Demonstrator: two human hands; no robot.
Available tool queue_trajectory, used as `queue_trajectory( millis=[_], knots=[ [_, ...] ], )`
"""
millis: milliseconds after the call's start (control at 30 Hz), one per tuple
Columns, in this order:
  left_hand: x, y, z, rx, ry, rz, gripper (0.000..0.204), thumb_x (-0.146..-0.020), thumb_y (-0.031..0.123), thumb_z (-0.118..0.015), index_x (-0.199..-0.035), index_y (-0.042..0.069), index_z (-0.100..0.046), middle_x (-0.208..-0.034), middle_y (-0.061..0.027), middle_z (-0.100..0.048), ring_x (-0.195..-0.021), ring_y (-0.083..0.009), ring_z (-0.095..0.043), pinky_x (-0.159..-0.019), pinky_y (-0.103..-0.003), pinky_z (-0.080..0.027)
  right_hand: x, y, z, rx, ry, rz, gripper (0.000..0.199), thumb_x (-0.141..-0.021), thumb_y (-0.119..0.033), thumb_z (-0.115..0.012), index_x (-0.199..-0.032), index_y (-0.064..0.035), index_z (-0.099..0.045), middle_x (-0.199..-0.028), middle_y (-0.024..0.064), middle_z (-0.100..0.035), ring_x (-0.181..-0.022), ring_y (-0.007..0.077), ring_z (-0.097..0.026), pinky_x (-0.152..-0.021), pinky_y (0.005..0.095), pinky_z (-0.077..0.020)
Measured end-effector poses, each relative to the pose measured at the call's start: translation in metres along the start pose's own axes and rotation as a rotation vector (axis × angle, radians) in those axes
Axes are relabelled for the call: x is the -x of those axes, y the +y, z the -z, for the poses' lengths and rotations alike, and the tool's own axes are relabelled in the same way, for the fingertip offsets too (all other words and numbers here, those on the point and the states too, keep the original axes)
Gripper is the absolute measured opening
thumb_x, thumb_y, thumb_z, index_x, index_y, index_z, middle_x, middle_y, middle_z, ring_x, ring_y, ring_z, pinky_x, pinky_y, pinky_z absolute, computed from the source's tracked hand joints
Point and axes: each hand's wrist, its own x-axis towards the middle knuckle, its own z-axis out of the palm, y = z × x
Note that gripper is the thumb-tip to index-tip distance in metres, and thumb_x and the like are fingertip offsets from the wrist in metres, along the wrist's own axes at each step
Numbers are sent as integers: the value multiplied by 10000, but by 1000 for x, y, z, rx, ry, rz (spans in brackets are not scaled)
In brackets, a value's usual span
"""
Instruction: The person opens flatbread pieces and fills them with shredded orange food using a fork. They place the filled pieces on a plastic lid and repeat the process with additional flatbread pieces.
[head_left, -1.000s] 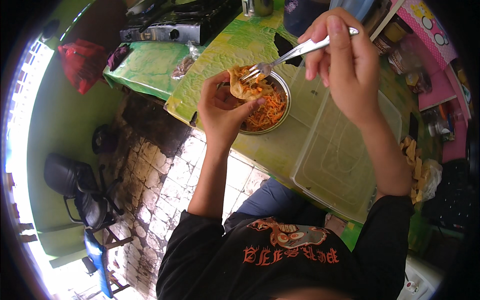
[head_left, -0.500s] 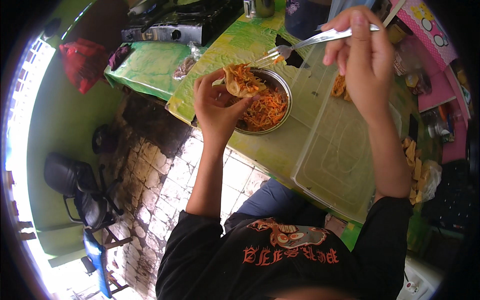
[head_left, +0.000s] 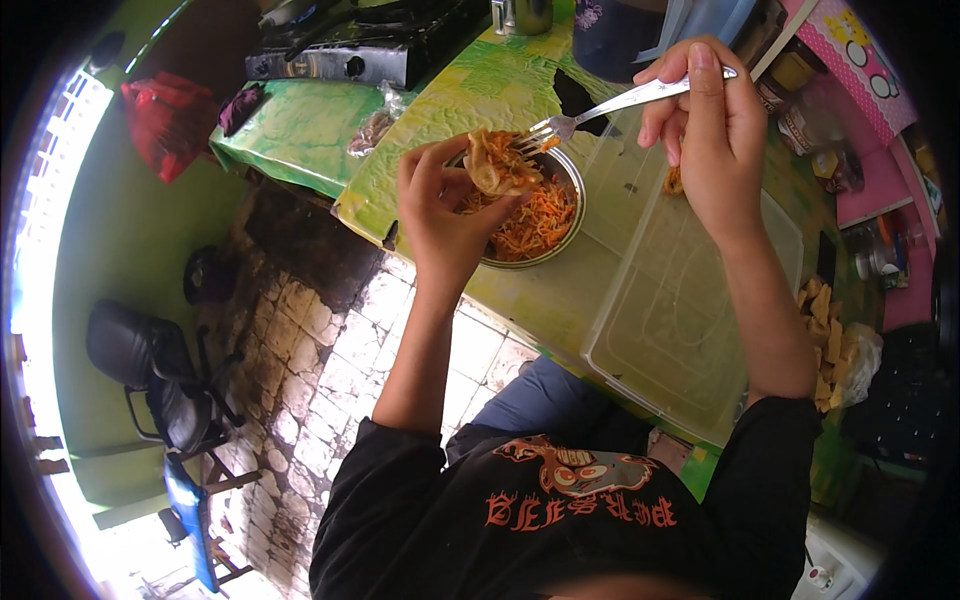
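Right of upper centre, the right hand (head_left: 715, 150) pinches the fork (head_left: 635, 99) by its handle between thumb and fingers. The fork's long axis slants across the frame, handle end toward the upper right, tines toward the lower left, at the edge of the wrap (head_left: 492, 170); whether they touch its filling is unclear. The left hand (head_left: 440, 215), left of upper centre, grips the wrap between curled fingers and thumb. The wrap's long axis tilts from upper left to lower right, its filled side facing upper right, above the bowl (head_left: 580, 205) of orange shreds (head_left: 538, 228).
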Motion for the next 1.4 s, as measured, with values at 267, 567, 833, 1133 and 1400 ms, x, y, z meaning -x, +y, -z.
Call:
queue_trajectory(
  millis=[267,567,833,1133,1400],
  knots=[
    [1,7,-3,118,-71,144,608,-672,-75,-772,-1203,-15,-481,-1186,-164,-523,-944,-224,-638,-782,-304,-584,1,12,1,-24,51,-84,299,-1012,-247,-366,-945,-2,-525,-820,103,-632,-511,82,-551,-423,188,-362],
    [0,14,-1,295,-156,282,624,-676,-51,-778,-1225,-16,-482,-1137,-152,-559,-980,-213,-634,-799,-294,-564,3,14,2,-30,43,-96,313,-1026,-249,-325,-894,-25,-499,-838,107,-608,-514,69,-534,-394,168,-329],
    [-1,9,-2,507,-151,238,661,-684,-88,-753,-1260,-22,-435,-1118,-151,-582,-1038,-218,-608,-880,-327,-530,0,6,8,-18,82,-84,302,-1025,-245,-330,-864,-39,-483,-866,116,-608,-518,72,-518,-395,172,-319],
    [-1,3,4,895,-258,297,693,-680,-70,-755,-1287,4,-428,-1170,-178,-585,-1085,-248,-584,-937,-391,-488,-6,-3,23,-117,160,-66,303,-1022,-277,-342,-880,-46,-480,-884,122,-613,-512,76,-488,-391,179,-295],
    [0,-1,1,842,-283,244,756,-684,99,-816,-1318,52,-407,-1203,-140,-563,-1054,-265,-603,-877,-370,-540,-4,7,14,-135,133,-159,303,-1026,-261,-325,-862,-52,-470,-877,116,-616,-505,63,-481,-382,170,-288]
  ],
)
